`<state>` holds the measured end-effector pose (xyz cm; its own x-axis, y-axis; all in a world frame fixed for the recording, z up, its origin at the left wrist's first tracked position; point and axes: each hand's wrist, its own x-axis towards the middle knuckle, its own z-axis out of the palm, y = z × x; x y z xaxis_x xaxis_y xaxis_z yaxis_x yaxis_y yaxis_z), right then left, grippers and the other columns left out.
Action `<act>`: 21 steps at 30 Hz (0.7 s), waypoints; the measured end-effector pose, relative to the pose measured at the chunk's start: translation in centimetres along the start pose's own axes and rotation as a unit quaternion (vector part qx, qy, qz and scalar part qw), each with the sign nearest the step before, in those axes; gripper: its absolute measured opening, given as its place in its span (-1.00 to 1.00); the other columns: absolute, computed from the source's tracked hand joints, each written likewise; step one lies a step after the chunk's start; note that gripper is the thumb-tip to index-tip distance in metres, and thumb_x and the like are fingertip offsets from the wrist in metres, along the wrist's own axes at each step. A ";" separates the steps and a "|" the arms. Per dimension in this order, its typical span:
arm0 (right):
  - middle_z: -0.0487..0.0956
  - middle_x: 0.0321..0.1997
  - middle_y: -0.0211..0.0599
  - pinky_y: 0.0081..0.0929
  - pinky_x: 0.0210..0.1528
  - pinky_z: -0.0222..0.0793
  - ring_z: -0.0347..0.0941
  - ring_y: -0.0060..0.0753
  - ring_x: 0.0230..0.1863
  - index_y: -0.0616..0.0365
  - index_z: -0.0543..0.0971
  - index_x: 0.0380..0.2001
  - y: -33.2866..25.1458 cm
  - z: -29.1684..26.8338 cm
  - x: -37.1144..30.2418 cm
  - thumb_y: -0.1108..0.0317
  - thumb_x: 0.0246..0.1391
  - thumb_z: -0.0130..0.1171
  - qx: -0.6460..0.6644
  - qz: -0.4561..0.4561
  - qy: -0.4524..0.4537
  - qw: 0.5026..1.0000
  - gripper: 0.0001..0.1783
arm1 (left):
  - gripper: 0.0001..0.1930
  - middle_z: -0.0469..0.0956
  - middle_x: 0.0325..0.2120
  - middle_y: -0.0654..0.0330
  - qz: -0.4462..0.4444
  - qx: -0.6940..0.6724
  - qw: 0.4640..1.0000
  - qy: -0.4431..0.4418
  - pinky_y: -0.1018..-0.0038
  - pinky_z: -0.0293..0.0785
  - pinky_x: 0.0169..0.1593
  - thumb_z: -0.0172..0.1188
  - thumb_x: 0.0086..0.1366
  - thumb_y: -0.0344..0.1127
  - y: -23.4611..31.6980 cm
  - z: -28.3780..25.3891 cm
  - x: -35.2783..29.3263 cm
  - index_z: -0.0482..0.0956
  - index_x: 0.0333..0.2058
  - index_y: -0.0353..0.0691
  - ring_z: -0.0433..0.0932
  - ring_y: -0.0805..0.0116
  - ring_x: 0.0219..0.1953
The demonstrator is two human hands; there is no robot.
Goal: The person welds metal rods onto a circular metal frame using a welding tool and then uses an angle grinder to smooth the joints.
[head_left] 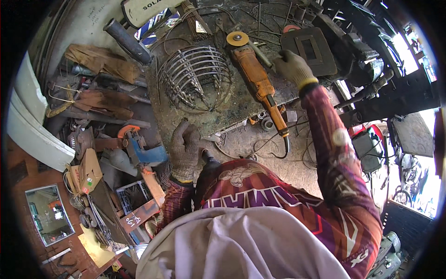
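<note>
My left hand [184, 146], in a grey knit glove, rests at the near edge of the worktable [153, 100]. Its fingers point forward, apart from the round cage of bent metal rods [197, 76]. At the far right, my right hand [293, 69], in a pale glove with a yellow cuff, has bent fingers beside the end of a grey rod-like handle [261, 53]. Whatever they close on is hidden. Between my hands lies an orange angle grinder [255, 74] with a yellowish disc [237, 39], touched by neither hand.
A dark welding mask [320, 51] lies beyond my right hand. Pliers [219, 30] and a bundle of thin rods [196, 21] lie at the back. Left are a metal pipe [127, 42] and a blue clamp or vise [144, 146]. The grinder's cable [287, 148] hangs over the near edge.
</note>
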<state>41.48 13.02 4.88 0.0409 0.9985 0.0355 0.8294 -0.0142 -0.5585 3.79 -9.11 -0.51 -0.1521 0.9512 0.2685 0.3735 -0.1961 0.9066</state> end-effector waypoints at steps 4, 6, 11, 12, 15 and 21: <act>0.65 0.10 0.11 -0.17 0.19 0.43 0.56 0.13 0.17 0.20 0.61 0.11 0.7 2.8 6.1 -0.06 0.17 0.18 -0.058 -0.024 -0.113 0.992 -0.39 | -0.69 0.63 -0.21 0.10 0.002 0.034 0.999 0.024 0.41 0.55 -0.11 0.19 0.45 -0.40 -2.1 -0.3 0.0 0.48 0.12 -0.33 0.60 0.39 -0.19; 0.66 0.08 0.07 -0.18 0.16 0.44 0.57 0.11 0.15 0.16 0.62 0.09 0.1 3.2 7.6 -0.07 0.17 0.16 -0.038 0.002 -0.172 0.984 -0.41 | -0.66 0.58 -0.32 0.17 -0.026 0.010 0.999 0.016 0.42 0.52 -0.18 0.19 0.45 -0.41 -3.7 -1.1 -0.5 0.46 0.15 -0.32 0.54 0.43 -0.28; 0.69 0.00 -0.06 -0.27 0.07 0.46 0.60 -0.13 0.04 0.18 0.59 0.16 0.7 5.7 9.4 0.12 0.26 0.11 0.008 -0.051 -0.240 0.969 -0.50 | -0.55 0.63 -0.22 0.14 0.033 0.051 0.998 0.031 0.43 0.54 -0.12 0.28 0.42 -0.31 -3.0 -0.8 -1.2 0.46 0.21 -0.31 0.57 0.41 -0.27; 0.69 -0.03 -0.08 -0.28 0.06 0.46 0.60 -0.13 0.04 0.17 0.59 0.16 2.1 6.6 10.2 0.18 0.30 0.09 0.049 -0.090 -0.233 0.967 -0.54 | -0.54 0.64 -0.21 0.13 0.049 0.065 0.995 0.050 0.44 0.55 -0.12 0.29 0.41 -0.31 -2.7 -0.5 -0.9 0.46 0.21 -0.31 0.58 0.42 -0.25; 0.69 -0.09 -0.10 -0.28 0.02 0.49 0.61 -0.16 -0.01 0.16 0.57 0.19 5.2 8.0 12.3 0.24 0.34 0.07 -0.068 -0.160 -0.194 0.965 -0.57 | -0.53 0.65 -0.18 0.12 0.044 0.062 0.997 0.025 0.46 0.55 -0.10 0.31 0.39 -0.35 -4.0 -0.5 -0.7 0.45 0.22 -0.32 0.61 0.40 -0.21; 0.69 -0.02 0.04 -0.22 0.07 0.45 0.61 -0.13 -0.05 0.24 0.57 0.16 2.2 6.6 11.1 0.01 0.32 0.15 -0.061 -0.121 -0.182 0.974 -0.44 | -0.51 0.66 -0.18 0.10 0.005 0.105 0.994 0.027 0.45 0.57 -0.09 0.35 0.34 -0.40 -6.5 -1.4 -1.5 0.45 0.21 -0.32 0.64 0.37 -0.20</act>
<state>40.04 24.37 -1.40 -0.3458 0.9254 -0.1551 0.8509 0.2396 -0.4676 0.32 -9.62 -6.31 -0.1939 0.9344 0.2988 0.5568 -0.1460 0.8177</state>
